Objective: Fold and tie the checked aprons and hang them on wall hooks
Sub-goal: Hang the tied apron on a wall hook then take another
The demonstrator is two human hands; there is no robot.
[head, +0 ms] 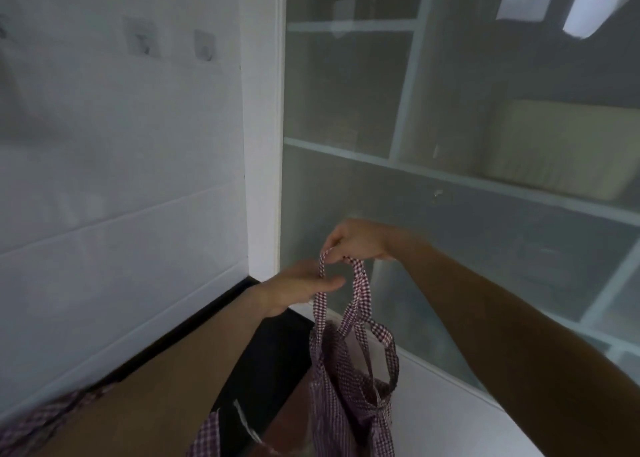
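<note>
At the far left bottom corner I saw a strip of the same red-and-white checked cloth lying blurred along the foot of the white wall. Higher on that wall, two small square adhesive hooks sat side by side, both bare and too blurred for me to make out more.

Moving right, my left hand was stretched forward with its fingers straight and relaxed, the fingertips touching one side of the apron's strap loop — not gripping it, as far as I could tell. Another patch of checked cloth showed under that forearm, at the bottom edge.

The checked apron hung in the air in front of the corner, bunched into a narrow bundle with straps wound about its upper part. Its neck loop rose to my right hand, which pinched the top of the loop between curled fingers and thumb and carried the whole weight.

Behind and to the right stood a frosted glass panel with pale shelves dimly visible through it — a tan box rested on one shelf.
</note>
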